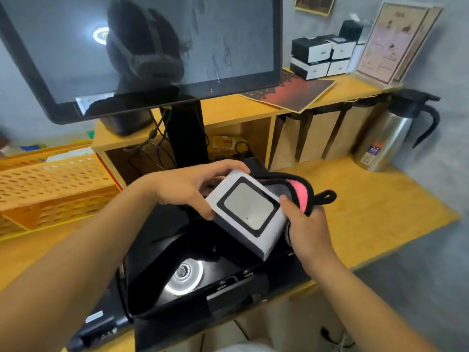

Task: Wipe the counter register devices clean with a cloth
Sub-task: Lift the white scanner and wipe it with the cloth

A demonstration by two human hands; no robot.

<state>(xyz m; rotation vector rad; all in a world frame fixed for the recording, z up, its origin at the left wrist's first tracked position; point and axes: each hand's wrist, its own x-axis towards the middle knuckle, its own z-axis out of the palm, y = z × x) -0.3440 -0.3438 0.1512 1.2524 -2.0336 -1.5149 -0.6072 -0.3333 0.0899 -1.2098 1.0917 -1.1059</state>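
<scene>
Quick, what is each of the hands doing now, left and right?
Left hand: grips the white scanner.
Right hand: holds the cloth against the scanner's side.

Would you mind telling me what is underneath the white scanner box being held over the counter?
Below the white scanner box sits a glossy black register unit reflecting a ceiling light. The right hand presses a pink and grey cloth against its side. The box's underside is hidden.

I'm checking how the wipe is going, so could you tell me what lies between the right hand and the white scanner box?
In the head view, the pink and black cloth lies between the right hand and the white scanner box.
</scene>
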